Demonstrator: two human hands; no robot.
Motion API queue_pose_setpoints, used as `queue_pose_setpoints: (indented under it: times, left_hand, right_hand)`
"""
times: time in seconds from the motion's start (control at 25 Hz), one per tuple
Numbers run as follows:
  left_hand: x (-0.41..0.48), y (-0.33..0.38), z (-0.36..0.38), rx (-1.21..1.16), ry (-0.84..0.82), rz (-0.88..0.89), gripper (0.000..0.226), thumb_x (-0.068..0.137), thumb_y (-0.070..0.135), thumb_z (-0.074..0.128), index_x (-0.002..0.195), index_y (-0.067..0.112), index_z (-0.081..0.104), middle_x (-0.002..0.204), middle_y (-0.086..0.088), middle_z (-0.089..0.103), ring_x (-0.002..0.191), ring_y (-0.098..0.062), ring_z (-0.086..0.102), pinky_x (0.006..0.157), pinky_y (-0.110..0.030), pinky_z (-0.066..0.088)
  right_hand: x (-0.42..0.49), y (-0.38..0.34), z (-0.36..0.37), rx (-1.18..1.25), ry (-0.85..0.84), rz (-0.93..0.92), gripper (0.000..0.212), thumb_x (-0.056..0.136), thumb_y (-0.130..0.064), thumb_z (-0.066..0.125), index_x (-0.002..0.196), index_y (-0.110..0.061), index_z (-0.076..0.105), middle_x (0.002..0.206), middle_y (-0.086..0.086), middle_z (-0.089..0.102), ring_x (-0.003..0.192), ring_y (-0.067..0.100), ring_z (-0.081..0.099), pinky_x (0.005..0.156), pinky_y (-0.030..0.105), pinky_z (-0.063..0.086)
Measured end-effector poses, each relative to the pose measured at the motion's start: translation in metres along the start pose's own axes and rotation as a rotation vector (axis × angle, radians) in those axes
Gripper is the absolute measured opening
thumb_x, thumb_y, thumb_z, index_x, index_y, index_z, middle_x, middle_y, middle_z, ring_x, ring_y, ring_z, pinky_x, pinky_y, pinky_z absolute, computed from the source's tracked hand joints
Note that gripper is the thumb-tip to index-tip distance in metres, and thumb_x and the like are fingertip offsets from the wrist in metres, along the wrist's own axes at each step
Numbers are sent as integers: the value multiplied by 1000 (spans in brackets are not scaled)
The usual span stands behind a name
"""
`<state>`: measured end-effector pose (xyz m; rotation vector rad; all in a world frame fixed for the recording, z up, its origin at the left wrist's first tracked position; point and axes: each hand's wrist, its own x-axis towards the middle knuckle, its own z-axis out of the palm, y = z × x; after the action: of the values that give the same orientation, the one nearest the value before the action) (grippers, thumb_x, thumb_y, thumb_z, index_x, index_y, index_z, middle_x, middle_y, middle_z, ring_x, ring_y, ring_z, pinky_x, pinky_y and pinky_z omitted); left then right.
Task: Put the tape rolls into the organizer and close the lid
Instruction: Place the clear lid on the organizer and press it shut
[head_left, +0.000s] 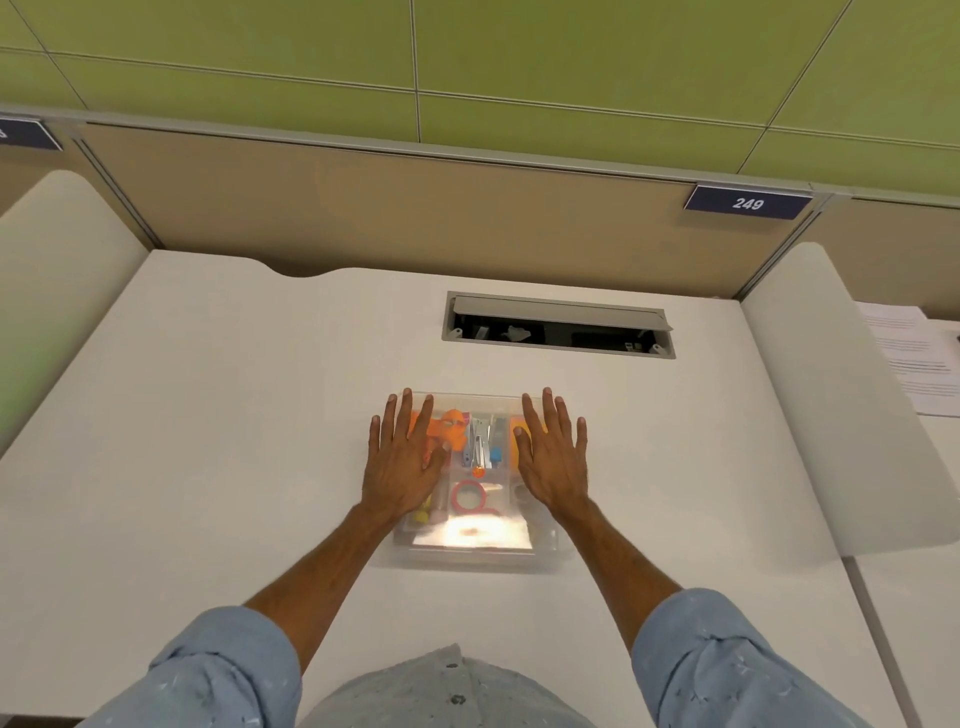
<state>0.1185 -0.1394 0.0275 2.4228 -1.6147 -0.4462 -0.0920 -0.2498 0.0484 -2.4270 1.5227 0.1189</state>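
A clear plastic organizer (470, 553) sits on the white desk in front of me, its transparent lid lying down over it. Through the lid I see a pink-red tape roll (469, 494), an orange tape roll (451, 427), a stapler and other small stationery. My left hand (405, 462) lies flat, fingers spread, on the left side of the lid. On the right side my right hand (553, 457) rests flat the same way. Neither hand grips anything.
The white desk (234, 415) stretches wide on both sides. An open cable hatch (558, 326) is set in the desk behind the organizer. Printed papers (919, 358) lie on the neighbouring desk at far right, behind a curved white divider (831, 395).
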Motion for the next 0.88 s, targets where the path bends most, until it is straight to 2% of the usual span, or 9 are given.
queue_pose_setpoints:
  times: [0.16,0.36,0.56,0.64,0.8,0.88]
  left_hand:
    - [17,6,8,14,-18,-13,71,109,57,33,169,33,3,180,-7,-10,166,-32,-11,137,-55,3]
    - [20,6,21,50,5,-33,74,108,59,33,169,32,2,180,-8,-9,166,-33,-9,136,-57,5]
    - [22,2,32,93,47,-40,73,108,62,27,169,34,-3,180,-5,-7,167,-32,-7,136,-57,13]
    - [22,-1,35,97,42,-26,75,108,63,29,168,35,-5,180,-5,-9,167,-32,-8,135,-57,14]
    - [25,-1,35,132,20,-20,79,105,67,28,168,33,-7,180,-6,-12,166,-32,-10,135,-59,11]
    - [21,1,33,169,5,-26,83,102,71,25,168,32,-7,179,-7,-13,166,-33,-12,134,-60,8]
  right_hand:
    - [16,-6,8,3,-7,5,63,116,-50,21,173,-34,1,182,0,-11,171,24,-8,138,56,-1]
    - [19,-6,21,12,18,12,63,116,-51,20,173,-34,-1,182,-1,-13,171,25,-9,138,56,3]
    - [25,-1,27,105,9,28,61,116,-50,25,173,-36,7,182,-6,-7,171,23,-5,135,61,17]
    - [26,0,27,171,-24,31,61,116,-51,25,172,-39,6,182,-10,-9,171,20,-8,132,66,15]
    - [26,2,27,57,-20,4,66,114,-56,21,172,-36,-2,181,-6,-16,171,23,-11,135,61,17]
    - [23,0,26,-15,-31,-1,71,112,-60,19,172,-34,-7,180,-2,-20,170,25,-13,136,60,9]
